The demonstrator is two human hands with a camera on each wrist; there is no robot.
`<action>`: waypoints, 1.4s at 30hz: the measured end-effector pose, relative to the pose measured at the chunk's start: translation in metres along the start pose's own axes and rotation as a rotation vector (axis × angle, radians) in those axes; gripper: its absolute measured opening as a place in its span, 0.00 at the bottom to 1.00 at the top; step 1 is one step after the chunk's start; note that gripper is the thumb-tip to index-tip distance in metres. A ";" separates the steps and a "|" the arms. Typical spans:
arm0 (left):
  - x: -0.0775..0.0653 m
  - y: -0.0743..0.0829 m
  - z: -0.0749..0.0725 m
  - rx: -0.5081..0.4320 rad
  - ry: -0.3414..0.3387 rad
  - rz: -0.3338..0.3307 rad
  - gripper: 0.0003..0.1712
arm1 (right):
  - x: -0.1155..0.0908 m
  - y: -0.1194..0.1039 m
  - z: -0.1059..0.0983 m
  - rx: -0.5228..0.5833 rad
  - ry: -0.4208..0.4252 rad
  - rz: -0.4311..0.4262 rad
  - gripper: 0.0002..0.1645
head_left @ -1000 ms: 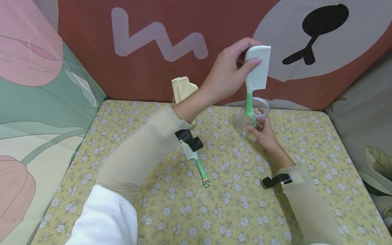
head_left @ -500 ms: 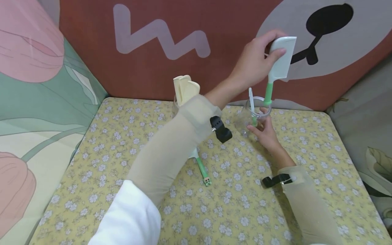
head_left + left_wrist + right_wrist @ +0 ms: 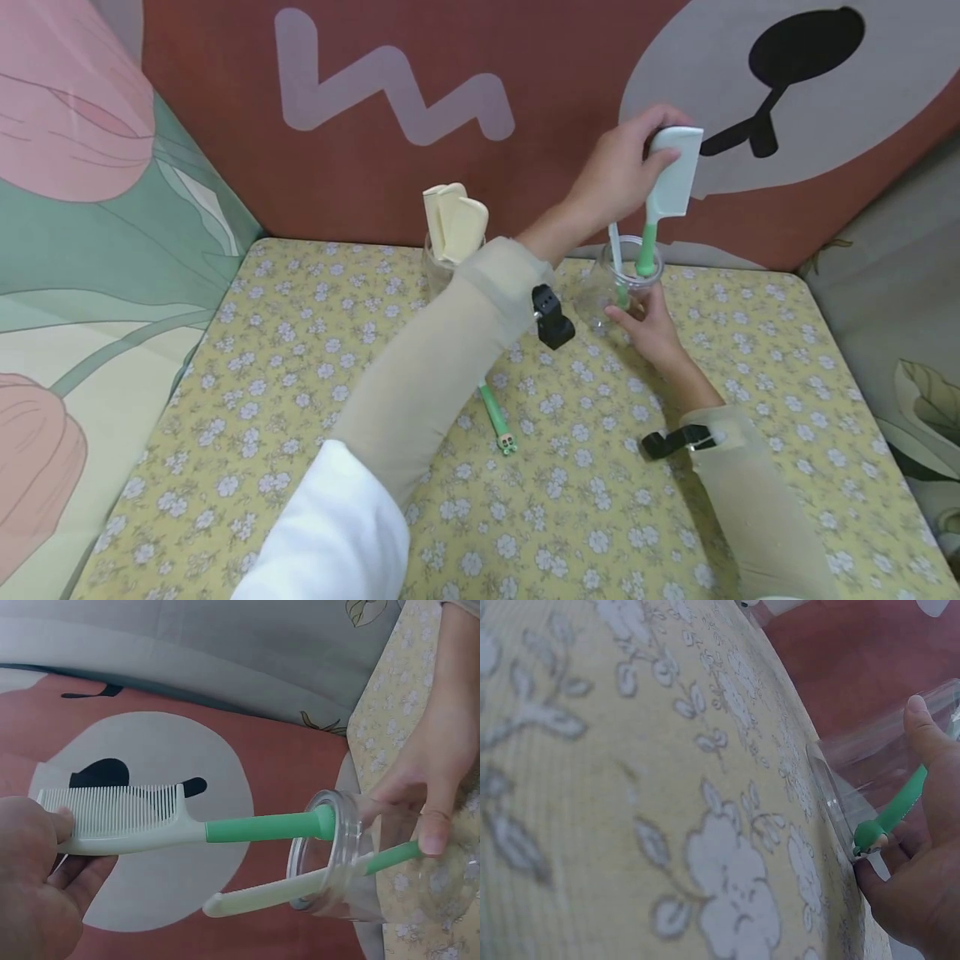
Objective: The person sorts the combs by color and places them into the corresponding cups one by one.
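Note:
My left hand (image 3: 618, 171) pinches a pale comb (image 3: 675, 177) by its toothed head, its green handle pointing down. The end of that handle is at the mouth of a clear jar (image 3: 588, 302). In the left wrist view the comb's teeth (image 3: 112, 810) show plainly between fingers and handle. Another green-handled comb (image 3: 262, 892) leans inside the jar, its pale head sticking out past the rim. My right hand (image 3: 654, 333) holds the jar low on its side, thumb (image 3: 922, 724) against the clear wall. The lower handle (image 3: 904, 802) shows through it.
A third green-handled comb (image 3: 492, 408) lies on the flowered tablecloth (image 3: 585, 500), its head hidden by my left sleeve (image 3: 442, 350). Behind the sleeve stands another clear jar (image 3: 437, 271) with several cream-coloured pieces (image 3: 461, 229) upright in it. A printed backdrop (image 3: 360, 183) rises behind the table.
My left hand has carried the comb rightward over the jar, then lowered it, bringing the handle's end to the mouth. The right hand and jar have stayed in place.

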State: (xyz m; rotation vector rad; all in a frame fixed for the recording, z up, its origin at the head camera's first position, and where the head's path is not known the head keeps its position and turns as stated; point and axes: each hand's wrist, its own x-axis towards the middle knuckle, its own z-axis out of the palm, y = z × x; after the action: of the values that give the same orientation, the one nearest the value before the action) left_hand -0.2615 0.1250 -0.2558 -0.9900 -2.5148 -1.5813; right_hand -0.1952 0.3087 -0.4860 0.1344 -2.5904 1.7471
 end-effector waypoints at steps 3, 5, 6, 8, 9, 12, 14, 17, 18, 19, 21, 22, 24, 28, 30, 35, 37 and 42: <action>0.000 -0.003 0.003 0.022 -0.021 -0.011 0.19 | 0.000 0.001 0.000 -0.014 0.003 0.001 0.51; -0.001 -0.004 0.004 0.026 -0.039 -0.023 0.19 | 0.000 0.001 0.000 -0.016 0.003 0.000 0.52; -0.001 -0.005 0.005 0.031 -0.051 -0.023 0.19 | 0.000 0.001 0.001 -0.014 0.002 -0.001 0.53; -0.003 -0.007 0.006 0.033 -0.078 -0.023 0.20 | 0.000 0.001 0.001 -0.007 0.000 -0.009 0.54; -0.003 -0.008 0.007 0.035 -0.094 -0.022 0.20 | 0.000 0.001 0.001 -0.002 -0.002 -0.012 0.54; -0.004 -0.009 0.010 0.063 -0.153 -0.012 0.20 | 0.000 0.001 0.001 0.007 -0.004 -0.020 0.53; -0.003 -0.009 0.012 0.090 -0.192 -0.005 0.20 | 0.000 0.001 0.001 0.014 -0.007 -0.021 0.53; -0.002 -0.008 0.014 0.143 -0.248 0.008 0.20 | 0.000 0.001 0.000 0.025 -0.013 -0.021 0.53; -0.002 -0.008 0.015 0.158 -0.263 0.016 0.20 | 0.000 0.001 0.000 0.020 -0.014 -0.017 0.53; -0.002 -0.008 0.016 0.166 -0.278 0.014 0.19 | 0.000 0.001 0.000 0.021 -0.015 -0.012 0.53; -0.002 -0.007 0.018 0.179 -0.306 0.007 0.20 | -0.001 0.000 0.000 0.015 -0.013 0.000 0.55; -0.002 -0.007 0.020 0.180 -0.317 -0.003 0.20 | -0.001 0.000 0.000 0.015 -0.013 0.006 0.55; -0.003 -0.007 0.023 0.195 -0.330 -0.017 0.21 | -0.001 -0.001 0.000 0.024 -0.012 0.005 0.56; -0.005 -0.009 0.029 0.259 -0.344 -0.019 0.21 | 0.000 -0.001 0.001 0.056 -0.011 -0.011 0.54; -0.007 -0.010 0.031 0.291 -0.356 -0.014 0.21 | 0.001 -0.002 0.001 0.069 -0.011 -0.021 0.53; -0.009 -0.012 0.036 0.345 -0.398 -0.038 0.20 | 0.003 -0.002 0.003 0.095 -0.009 -0.041 0.51; -0.009 -0.011 0.036 0.365 -0.408 -0.053 0.20 | 0.004 -0.001 0.003 0.099 -0.010 -0.045 0.51; -0.008 -0.011 0.036 0.447 -0.417 -0.037 0.21 | 0.005 -0.001 0.003 0.090 -0.016 -0.029 0.50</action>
State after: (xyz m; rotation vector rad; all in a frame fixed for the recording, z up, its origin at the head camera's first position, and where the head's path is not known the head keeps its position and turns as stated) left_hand -0.2494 0.1471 -0.2851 -1.3075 -2.9677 -0.8062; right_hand -0.2003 0.3053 -0.4858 0.1866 -2.5073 1.8613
